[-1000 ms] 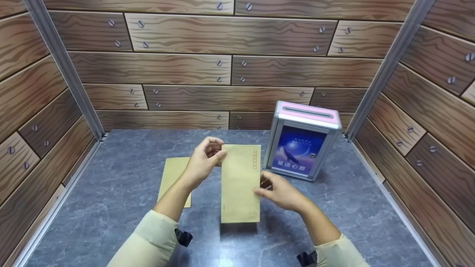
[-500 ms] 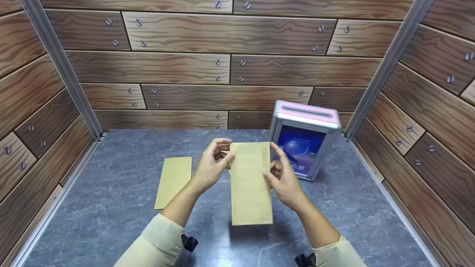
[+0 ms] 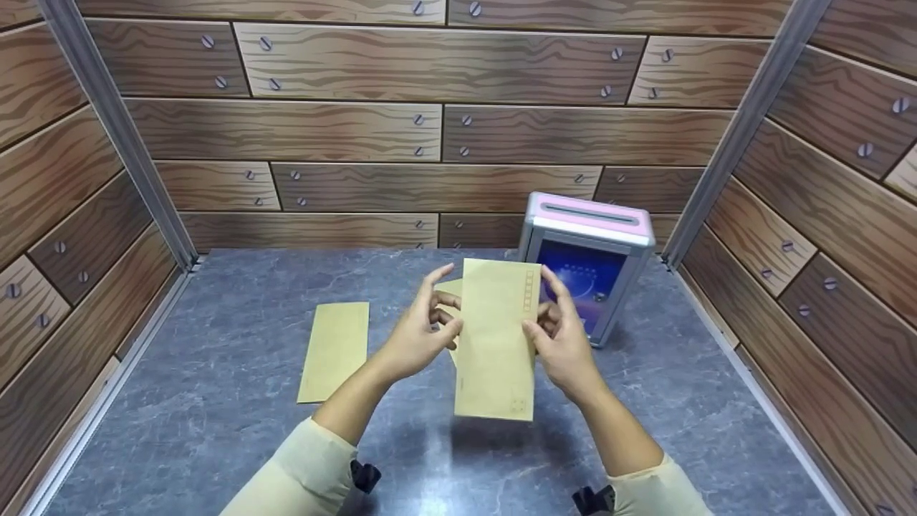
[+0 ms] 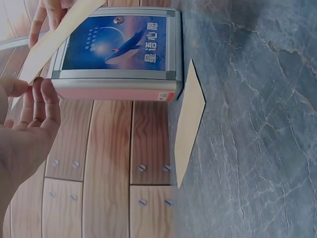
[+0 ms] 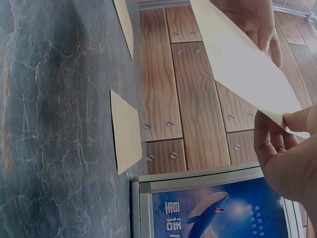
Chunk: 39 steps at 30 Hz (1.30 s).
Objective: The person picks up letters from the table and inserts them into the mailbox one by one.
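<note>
A tan paper envelope (image 3: 496, 344) with a column of small red boxes is held up above the table, long side upright. My left hand (image 3: 423, 333) pinches its left edge, thumb in front and index finger raised. On the opposite edge my right hand (image 3: 562, 344) grips it, thumb on the face and fingers behind; in the right wrist view that thumb (image 5: 297, 119) presses the paper near a corner. Behind the held envelope, a second envelope (image 4: 189, 124) lies on the table, mostly hidden in the head view. A third envelope (image 3: 333, 351) lies flat at the left.
A silver-framed box (image 3: 587, 244) with a pink slotted top and a blue whale picture on its door stands at the back right, partly behind the right hand. Wood-patterned walls (image 3: 344, 129) with metal corner posts enclose the grey marbled table (image 3: 215, 344).
The held envelope has moved right and slightly up, tilting a little. My right hand has shifted its grip higher along the edge. The left hand has moved right and lower on its edge.
</note>
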### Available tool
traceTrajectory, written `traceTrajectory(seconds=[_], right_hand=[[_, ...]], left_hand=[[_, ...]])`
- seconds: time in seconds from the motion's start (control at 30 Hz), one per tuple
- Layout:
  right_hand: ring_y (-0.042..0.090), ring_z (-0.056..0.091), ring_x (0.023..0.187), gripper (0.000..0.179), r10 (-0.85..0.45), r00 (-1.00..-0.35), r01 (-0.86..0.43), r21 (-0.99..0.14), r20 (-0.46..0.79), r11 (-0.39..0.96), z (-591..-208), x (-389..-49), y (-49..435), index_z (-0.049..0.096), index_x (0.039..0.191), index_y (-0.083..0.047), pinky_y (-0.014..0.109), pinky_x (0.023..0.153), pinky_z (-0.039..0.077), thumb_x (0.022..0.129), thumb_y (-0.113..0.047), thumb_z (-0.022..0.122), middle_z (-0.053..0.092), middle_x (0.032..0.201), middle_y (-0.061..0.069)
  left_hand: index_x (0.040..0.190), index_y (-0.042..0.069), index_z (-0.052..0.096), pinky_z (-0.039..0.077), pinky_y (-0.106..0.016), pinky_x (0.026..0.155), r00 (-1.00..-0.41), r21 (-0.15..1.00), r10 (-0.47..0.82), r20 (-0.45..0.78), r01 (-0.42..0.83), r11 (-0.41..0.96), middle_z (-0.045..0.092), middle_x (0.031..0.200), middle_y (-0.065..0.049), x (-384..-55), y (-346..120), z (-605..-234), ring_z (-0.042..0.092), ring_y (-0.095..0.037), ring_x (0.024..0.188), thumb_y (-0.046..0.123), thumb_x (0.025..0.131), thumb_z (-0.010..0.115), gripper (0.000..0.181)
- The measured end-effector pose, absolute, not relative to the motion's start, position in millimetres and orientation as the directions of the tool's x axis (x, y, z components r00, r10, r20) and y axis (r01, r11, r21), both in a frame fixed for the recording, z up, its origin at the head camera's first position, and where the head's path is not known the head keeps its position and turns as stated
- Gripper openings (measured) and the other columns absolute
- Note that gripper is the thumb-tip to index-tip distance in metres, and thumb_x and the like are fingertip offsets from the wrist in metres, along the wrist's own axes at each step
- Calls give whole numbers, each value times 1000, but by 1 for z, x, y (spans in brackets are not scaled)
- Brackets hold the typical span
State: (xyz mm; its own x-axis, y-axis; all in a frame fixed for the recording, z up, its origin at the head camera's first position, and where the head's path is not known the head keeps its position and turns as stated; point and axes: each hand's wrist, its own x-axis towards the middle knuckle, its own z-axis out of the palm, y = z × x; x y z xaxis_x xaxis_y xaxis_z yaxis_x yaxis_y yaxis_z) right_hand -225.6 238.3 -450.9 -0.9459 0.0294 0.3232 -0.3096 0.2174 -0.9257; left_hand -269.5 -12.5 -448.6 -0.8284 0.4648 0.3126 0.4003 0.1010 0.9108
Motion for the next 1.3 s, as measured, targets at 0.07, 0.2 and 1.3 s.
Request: traceTrajectory(seconds=[0.07,0.2,1.3], right_hand=[[21,64,85,86,32,-944,-314,-922,329,225,-449,-225,239,27,172,-28,27,68,57,103,11,61,62,103,18],[21,63,83,86,27,-941,-322,-918,337,232,-445,-224,241,29,172,-28,26,67,56,102,11,61,62,102,17],[18,69,89,100,-46,-890,-448,-853,454,268,-384,-219,263,26,173,-27,37,71,68,94,21,62,62,105,16]], left_hand=[[173,24,17,67,-38,78,-819,901,479,315,416,120,60,135,-18,-268,-12,-448,70,-20,95,5,106,60,82],[174,24,17,67,-36,77,-809,889,492,322,437,137,59,136,-19,-266,-12,-446,70,-19,96,4,107,60,82],[174,29,3,66,-26,73,-691,689,621,371,653,315,61,131,-15,-266,-11,-363,77,-24,100,-3,104,63,97]])
